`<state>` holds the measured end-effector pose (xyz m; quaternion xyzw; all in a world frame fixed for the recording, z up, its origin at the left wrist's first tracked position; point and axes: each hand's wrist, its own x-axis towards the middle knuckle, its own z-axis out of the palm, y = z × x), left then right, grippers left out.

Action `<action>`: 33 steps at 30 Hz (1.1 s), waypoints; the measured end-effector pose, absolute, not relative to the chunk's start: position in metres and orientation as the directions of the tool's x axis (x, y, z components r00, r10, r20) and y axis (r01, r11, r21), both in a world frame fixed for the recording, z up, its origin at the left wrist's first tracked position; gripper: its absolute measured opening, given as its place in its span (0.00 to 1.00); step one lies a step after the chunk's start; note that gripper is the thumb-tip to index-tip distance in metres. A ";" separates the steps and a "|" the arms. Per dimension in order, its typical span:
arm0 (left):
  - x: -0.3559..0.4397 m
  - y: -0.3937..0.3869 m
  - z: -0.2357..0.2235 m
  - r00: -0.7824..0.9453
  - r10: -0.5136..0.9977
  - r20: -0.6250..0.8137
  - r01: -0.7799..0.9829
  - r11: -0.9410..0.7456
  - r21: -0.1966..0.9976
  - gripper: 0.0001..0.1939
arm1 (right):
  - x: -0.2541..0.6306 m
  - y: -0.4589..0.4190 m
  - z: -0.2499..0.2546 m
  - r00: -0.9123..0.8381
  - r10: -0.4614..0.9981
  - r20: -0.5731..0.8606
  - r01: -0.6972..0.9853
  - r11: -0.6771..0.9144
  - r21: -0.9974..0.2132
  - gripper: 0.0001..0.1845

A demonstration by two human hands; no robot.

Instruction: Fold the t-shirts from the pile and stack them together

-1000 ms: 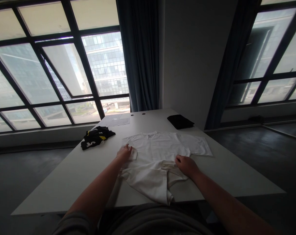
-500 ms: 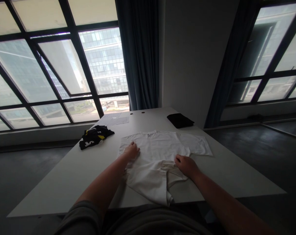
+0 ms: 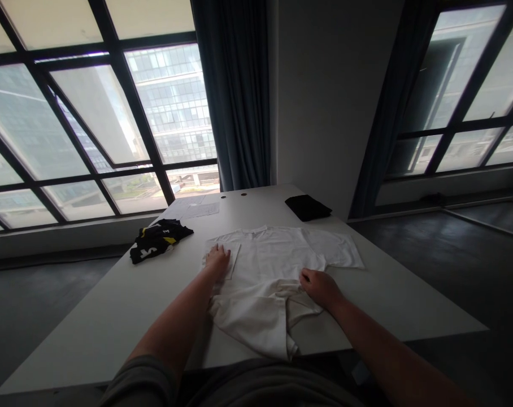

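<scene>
A white T-shirt [image 3: 273, 254] lies spread on the table in front of me, its collar toward the far side. Its lower part is bunched and folded over near the front edge. My left hand [image 3: 218, 259] rests on the shirt's left sleeve area with the fingers extended and somewhat apart. At the right side of the shirt, my right hand [image 3: 320, 287] is closed, pinching the fabric by the bunched lower part. The right sleeve stretches out flat beyond that hand.
The white table [image 3: 392, 294] carries a crumpled black garment with yellow and white marks [image 3: 161, 238] on the left, a folded black cloth [image 3: 308, 207] at the back right, and paper sheets [image 3: 201, 210] at the far left. Windows and dark curtains [image 3: 239, 102] stand beyond.
My left hand has shifted left across the shirt toward its left edge, and a straight crease now shows beside it. My right hand keeps its hold. The view has turned slightly right.
</scene>
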<state>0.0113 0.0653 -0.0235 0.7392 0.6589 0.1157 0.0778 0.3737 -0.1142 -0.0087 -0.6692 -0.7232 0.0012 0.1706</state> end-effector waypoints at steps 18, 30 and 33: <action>-0.008 0.057 -0.039 -0.039 0.999 0.036 0.982 0.032 0.185 0.35 | 0.375 -0.114 -0.011 -0.044 0.959 0.279 0.947 0.129 -0.294 0.14; -0.062 0.067 -0.039 -0.028 1.000 -0.004 0.982 0.029 0.184 0.34 | 0.475 -0.069 -0.031 0.348 0.814 0.466 0.932 -0.247 -0.265 0.20; -0.084 0.070 -0.037 -0.021 1.000 -0.010 0.984 0.023 0.177 0.34 | 0.513 -0.055 -0.032 0.456 0.816 0.355 0.889 -0.401 -0.220 0.26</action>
